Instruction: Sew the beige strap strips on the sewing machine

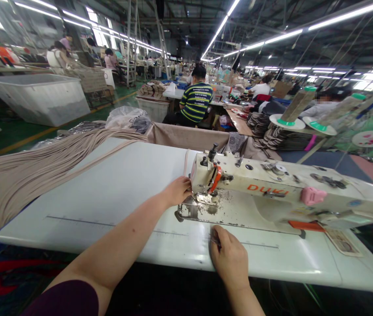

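Presently, the left hand [178, 189] is at the head of the sewing machine [252, 186], its fingers bent close together and the tips partly hidden, so it cannot be told whether they grip anything. A narrow beige strip [185, 163], apparently fabric, runs from just beyond that hand toward the far edge of the table. The right hand [230, 256] rests at the near edge of the table, nearer the wearer than the left, its fingers curled inward; something small and dark shows at the fingertips, but whether it is held cannot be told. Orange lettering on the machine arm, to the right of the left hand, appears to read "DUKI", its lower part obscured. A plastic bag [129, 117], beyond and left of the left hand, bears partial dark print, not legible. Ahead of both hands, a seated person's striped shirt [197, 102] carries white lines too small to read reliably. The pale table [84, 193] has a printed ruler scale [169, 233] passing between the hands; its figures are illegible. Well left of the left hand lies a bundle of long beige strips [18, 175]. Beyond the hands, the room shows other workers, stacked material, a green floor [107, 115] with a yellow line, and strip lights overhead.
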Action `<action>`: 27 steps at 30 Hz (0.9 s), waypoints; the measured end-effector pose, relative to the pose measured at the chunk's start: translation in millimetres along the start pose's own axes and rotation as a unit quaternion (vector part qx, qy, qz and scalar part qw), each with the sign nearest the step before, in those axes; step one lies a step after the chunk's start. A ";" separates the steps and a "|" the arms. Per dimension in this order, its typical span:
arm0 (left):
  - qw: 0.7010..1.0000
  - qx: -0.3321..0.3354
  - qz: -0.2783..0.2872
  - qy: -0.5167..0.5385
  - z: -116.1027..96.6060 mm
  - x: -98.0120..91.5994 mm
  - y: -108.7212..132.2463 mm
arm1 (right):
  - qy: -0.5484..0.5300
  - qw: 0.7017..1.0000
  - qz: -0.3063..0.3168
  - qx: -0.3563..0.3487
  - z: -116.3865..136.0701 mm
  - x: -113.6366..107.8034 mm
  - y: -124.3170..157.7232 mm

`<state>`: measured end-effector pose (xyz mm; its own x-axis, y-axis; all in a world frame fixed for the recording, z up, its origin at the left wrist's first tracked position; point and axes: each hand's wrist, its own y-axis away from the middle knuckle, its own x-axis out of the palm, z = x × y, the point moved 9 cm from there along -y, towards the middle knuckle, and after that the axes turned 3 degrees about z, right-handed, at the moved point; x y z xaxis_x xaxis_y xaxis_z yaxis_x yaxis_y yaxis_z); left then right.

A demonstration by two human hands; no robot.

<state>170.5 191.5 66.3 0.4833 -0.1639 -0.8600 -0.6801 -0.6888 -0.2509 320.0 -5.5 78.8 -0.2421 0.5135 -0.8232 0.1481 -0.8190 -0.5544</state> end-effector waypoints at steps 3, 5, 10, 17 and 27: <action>1.000 -0.003 0.001 -0.008 5.4 -1.8 3.3 | -0.002 1.000 0.000 -0.003 0.8 -0.5 0.1; 1.000 -0.014 -0.002 -0.012 7.6 -4.4 4.4 | -0.004 1.000 0.001 -0.003 0.6 -0.1 0.8; 0.998 -0.061 -0.012 -0.011 2.4 -8.9 13.1 | -0.009 1.000 0.001 -0.002 -0.2 2.1 2.9; 0.990 -0.140 -0.017 0.026 -12.6 -2.8 37.6 | -0.014 1.000 0.003 -0.004 -0.4 3.5 3.8; 0.977 -0.209 -0.011 0.030 -33.9 -0.2 50.8 | -0.009 1.000 0.008 0.004 -0.5 6.2 3.7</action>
<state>154.6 132.6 68.8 0.5361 -0.1779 -0.8252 -0.3905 -0.9189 -0.0556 319.5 -5.2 71.5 -0.2565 0.4966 -0.8292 0.1433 -0.8289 -0.5408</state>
